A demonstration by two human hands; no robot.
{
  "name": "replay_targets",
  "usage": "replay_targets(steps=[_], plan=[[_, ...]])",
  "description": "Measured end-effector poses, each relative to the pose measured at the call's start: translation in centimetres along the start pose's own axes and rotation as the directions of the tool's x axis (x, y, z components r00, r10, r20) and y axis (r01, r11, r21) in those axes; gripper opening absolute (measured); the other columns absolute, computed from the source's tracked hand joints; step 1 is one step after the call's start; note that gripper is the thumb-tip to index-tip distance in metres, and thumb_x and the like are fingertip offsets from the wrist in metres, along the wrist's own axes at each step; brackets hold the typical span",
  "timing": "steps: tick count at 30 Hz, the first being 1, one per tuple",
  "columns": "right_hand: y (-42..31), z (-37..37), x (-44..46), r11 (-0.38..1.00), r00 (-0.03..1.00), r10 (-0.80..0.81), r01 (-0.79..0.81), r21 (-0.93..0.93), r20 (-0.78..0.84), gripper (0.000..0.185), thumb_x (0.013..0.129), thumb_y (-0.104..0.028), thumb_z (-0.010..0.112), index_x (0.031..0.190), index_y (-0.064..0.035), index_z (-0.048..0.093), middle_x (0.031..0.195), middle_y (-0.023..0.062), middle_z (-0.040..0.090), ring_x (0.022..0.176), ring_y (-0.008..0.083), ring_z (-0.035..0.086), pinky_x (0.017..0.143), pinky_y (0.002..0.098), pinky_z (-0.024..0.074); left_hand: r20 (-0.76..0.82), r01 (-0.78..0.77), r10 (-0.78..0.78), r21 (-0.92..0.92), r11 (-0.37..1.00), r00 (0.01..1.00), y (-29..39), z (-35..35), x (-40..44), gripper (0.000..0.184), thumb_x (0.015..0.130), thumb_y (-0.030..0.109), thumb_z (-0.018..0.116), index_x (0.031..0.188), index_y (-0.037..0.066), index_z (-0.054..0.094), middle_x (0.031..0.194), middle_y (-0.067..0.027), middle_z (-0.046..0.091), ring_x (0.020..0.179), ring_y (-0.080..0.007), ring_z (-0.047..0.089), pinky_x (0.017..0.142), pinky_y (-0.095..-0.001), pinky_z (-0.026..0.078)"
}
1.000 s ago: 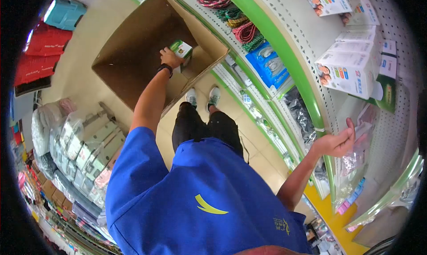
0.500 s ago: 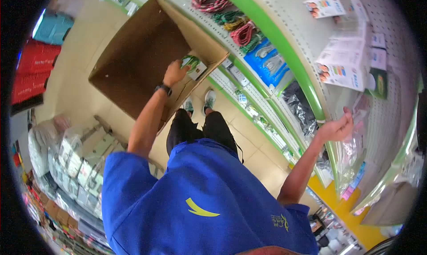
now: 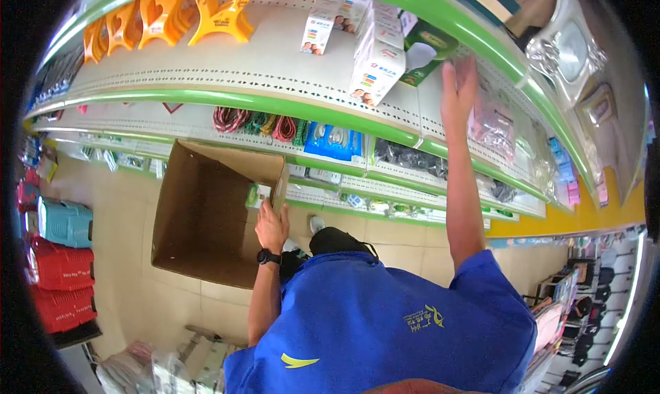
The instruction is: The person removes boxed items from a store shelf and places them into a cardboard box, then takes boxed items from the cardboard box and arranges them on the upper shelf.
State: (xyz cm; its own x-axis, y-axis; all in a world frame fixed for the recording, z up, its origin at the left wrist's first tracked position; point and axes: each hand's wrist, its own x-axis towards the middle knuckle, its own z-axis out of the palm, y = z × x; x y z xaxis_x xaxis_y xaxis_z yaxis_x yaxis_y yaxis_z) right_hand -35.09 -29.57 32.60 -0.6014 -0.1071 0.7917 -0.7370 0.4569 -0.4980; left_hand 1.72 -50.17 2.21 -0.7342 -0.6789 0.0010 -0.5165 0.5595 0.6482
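On my cam, L hand (image 3: 272,227) is by the small box (image 3: 257,196) in the big brown carton (image 3: 199,219), can't quite tell if it's pinching, & R hand (image 3: 459,91), thumb & fingers apart, is up nr the green box (image 3: 438,43) on the shelf (image 3: 275,64).

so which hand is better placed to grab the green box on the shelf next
Probably the right. The right hand is raised and open, close beside the green box, while the left hand is down at the carton.

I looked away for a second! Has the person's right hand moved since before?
Yes. The right hand has moved farther in over the shelf, closer to the green box.
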Motion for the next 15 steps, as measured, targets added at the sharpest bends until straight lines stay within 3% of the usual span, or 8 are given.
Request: replay_targets(steps=[4,7,15], plan=[[1.1,0.6,4.6,0.968,0.988,-0.089,0.117,-0.224,0.130,0.068,0.096,-0.039,0.065,0.147,0.0008,0.044,0.149,0.0283,0.044,0.141,0.0399,0.042,0.114,0.0452,0.0334,-0.003,0.015,-0.015,0.003,1.000,1.000,-0.7,0.3,-0.3,0.061,0.097,0.043,0.059,0.134,-0.004,0.048,0.126,-0.0297,0.061,0.110,-0.0464,0.062,0.087,-0.0546,0.052],[0.9,0.4,5.3,0.927,0.966,-0.106,0.182,-0.327,0.236,0.069,0.094,-0.045,0.065,0.144,-0.0010,0.047,0.145,0.0295,0.048,0.136,0.0432,0.045,0.112,0.0465,0.0347,-0.029,0.029,-0.029,0.001,1.000,0.999,-0.7,0.4,-0.6,0.060,0.096,0.042,0.060,0.135,-0.002,0.048,0.122,-0.0297,0.062,0.107,-0.0472,0.062,0.087,-0.0549,0.052],[-3.6,-2.8,3.3,0.975,0.973,-0.089,0.128,-0.179,0.214,0.093,0.071,-0.042,0.088,0.141,0.0041,0.047,0.128,0.0248,0.061,0.116,0.0387,0.061,0.099,0.0451,0.0468,-0.135,0.010,-0.017,-0.051,0.999,0.991,-1.4,0.8,-1.2,0.058,0.095,0.039,0.063,0.133,-0.002,0.049,0.119,-0.0308,0.063,0.105,-0.0474,0.063,0.085,-0.0546,0.052]])
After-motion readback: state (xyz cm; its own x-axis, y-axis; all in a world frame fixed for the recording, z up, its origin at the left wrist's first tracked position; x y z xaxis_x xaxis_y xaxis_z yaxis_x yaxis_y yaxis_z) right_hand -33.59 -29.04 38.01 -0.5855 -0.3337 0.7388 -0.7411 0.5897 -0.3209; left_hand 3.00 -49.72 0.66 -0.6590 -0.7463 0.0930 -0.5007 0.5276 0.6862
